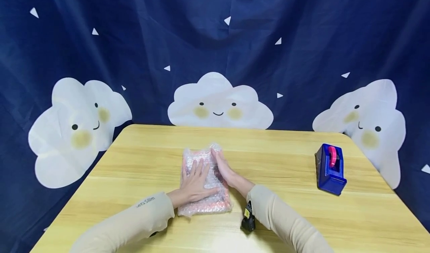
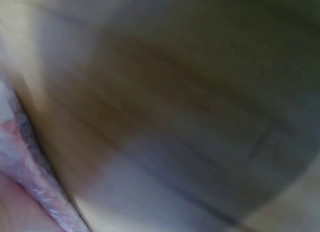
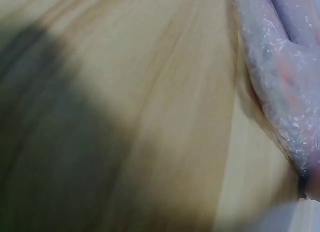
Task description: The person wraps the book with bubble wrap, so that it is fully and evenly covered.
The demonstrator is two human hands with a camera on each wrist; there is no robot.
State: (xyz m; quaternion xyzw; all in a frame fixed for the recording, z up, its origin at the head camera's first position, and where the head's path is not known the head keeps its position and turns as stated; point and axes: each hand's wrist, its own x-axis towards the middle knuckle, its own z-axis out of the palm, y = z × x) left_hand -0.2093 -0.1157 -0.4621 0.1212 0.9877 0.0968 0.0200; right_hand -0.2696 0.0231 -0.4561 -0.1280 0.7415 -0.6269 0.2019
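A flat rectangular item with a pinkish-red border, wrapped in clear bubble wrap [image 1: 205, 207], lies on the table in front of me. My left hand [image 1: 196, 186] rests palm down on its middle with the fingers spread. Along its right edge my right hand [image 1: 223, 168] touches the wrap, fingers extended toward the far right corner. What exactly is inside the wrap cannot be told. The left wrist view catches a wrapped edge [image 2: 37, 167] at lower left; in the right wrist view crinkled bubble wrap [image 3: 280, 86] shows at the right.
A blue tape dispenser [image 1: 330, 174] with a pink roll [image 1: 332, 156] stands on the right of the wooden table [image 1: 134, 152]. Behind the table hangs a dark blue curtain [image 1: 141, 33] with white clouds. A small black device [image 1: 248, 220] sits at my right wrist.
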